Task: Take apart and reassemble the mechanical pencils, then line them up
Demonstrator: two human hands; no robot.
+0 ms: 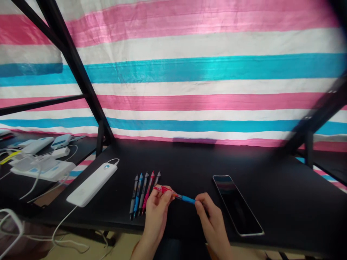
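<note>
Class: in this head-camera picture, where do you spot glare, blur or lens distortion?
Head view: the glossy black smartphone mirrors the striped pink, white and blue cloth; the right-hand black metal frame is smeared; straight stripes bow near the edges; corners darken.

The pen (173, 194) was up off the black tabletop (189, 162), lying roughly level and slanting down a touch to the right. Its red translucent barrel sat pinched in the left hand (158, 209), while its blue grip end was nipped by the fingertips of the right hand (213, 220). It hung near the tabletop's front edge, about midway along. The two halves looked possibly pulled apart, though blur made that hard to call.
</note>
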